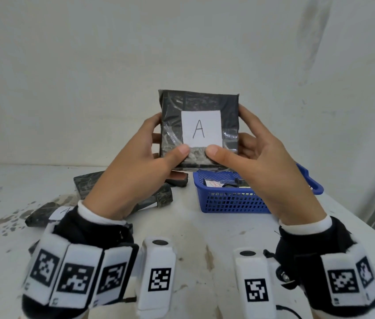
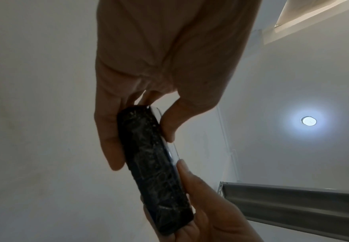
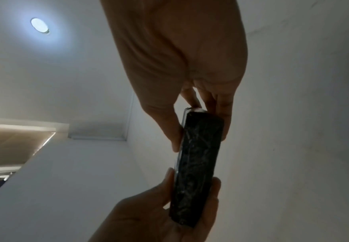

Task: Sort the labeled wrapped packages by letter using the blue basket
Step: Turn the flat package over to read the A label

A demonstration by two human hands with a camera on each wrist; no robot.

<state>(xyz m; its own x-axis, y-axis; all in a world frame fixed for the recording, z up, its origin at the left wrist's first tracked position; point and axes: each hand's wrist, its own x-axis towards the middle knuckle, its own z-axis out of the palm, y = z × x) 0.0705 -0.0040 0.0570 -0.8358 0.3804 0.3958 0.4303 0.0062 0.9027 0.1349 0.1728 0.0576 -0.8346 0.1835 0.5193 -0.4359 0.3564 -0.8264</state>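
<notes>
A white bench (image 1: 195, 229), stained with dark speckles at its left edge, is backed by a plain white wall (image 1: 90, 65). A round ceiling light (image 2: 308, 120) is lit, and what may be a grey metal shelf beam (image 2: 293, 201) is seen.

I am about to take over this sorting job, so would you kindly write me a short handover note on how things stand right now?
Left hand and right hand: both grip the black wrapped package labelled A, held upright above the table, label facing the camera.

Blue basket: on the table to the right, with at least one package inside; its red label looks like a B.

Other packages: lying on the table to the left; one shows an A label.

Done: the basket has been started. Left: place the held A package, probably with the left group, then sort the rest.
</notes>
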